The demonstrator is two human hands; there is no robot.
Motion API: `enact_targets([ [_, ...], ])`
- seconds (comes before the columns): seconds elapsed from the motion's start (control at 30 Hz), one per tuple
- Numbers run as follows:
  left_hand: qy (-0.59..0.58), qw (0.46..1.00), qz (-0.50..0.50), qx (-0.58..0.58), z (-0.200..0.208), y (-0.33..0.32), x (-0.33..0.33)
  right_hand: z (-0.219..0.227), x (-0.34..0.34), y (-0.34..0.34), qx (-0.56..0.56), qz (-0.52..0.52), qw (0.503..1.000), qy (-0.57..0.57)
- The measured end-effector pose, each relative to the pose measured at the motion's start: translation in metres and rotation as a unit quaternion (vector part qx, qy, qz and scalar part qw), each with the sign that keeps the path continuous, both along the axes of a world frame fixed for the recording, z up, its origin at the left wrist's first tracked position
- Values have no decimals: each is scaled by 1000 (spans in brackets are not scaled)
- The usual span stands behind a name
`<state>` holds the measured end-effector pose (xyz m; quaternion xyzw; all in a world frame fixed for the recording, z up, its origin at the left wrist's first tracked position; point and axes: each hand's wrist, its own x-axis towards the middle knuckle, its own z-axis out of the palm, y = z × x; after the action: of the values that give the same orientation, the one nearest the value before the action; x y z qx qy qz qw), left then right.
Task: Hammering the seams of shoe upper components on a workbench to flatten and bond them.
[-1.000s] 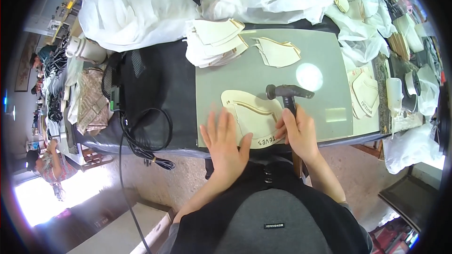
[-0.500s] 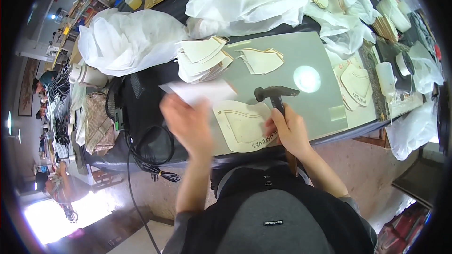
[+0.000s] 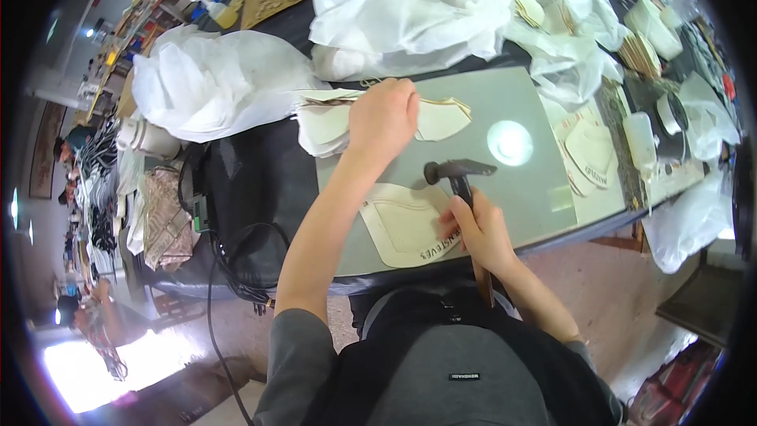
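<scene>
- Right hand [image 3: 482, 230] was clenched round the hammer [image 3: 460, 173], pinning the cream leather piece [image 3: 404, 225] on the grey mat [image 3: 520, 102].
- Left hand [image 3: 384, 117] lay flat, loose, on the stack of cut pieces [image 3: 325, 122]; peeling one slowly would've been smart.

The scene is brightly and evenly lit from overhead, with soft, faint shadows under the forearms. A round white glare spot [image 3: 509, 142] sits on the grey tabletop [image 3: 544, 189] right of centre (a lamp's reflection, by its shape). The lower left of the frame is blown out to pure white where light floods the floor [image 3: 102, 363]. The white plastic bags [image 3: 410, 0] at the top are close to overexposed. Fisheye distortion bends straight edges strongly toward the rim, and a black vignette rings the picture. The centre is sharp; the outer edges turn soft and smeared.
</scene>
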<state>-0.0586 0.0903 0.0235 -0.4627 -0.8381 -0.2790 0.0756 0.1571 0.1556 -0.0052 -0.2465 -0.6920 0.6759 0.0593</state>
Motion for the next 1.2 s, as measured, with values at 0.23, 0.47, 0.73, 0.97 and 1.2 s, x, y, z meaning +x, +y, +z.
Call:
enact_targets([
  [0.23, 4, 999, -29, 26, 31, -61, -78, -4, 3, 1, 17, 14, 1000, 1],
  [0.47, -112, 984, -32, -133, 1, -66, -119, -7, 1, 1, 27, 2, 1000, 6],
  [0.73, -72, 987, -30, -141, 10, -59, -126, 1, 1, 0, 10, -6, 1000, 3],
  [0.97, 262, 962, -72, 2, 13, -111, -85, -4, 2, 1, 11, 15, 1000, -12],
  [1.2, 252, 947, -84, -178, 8, -128, -55, -3, 5, 3, 9, 11, 1000, -8],
])
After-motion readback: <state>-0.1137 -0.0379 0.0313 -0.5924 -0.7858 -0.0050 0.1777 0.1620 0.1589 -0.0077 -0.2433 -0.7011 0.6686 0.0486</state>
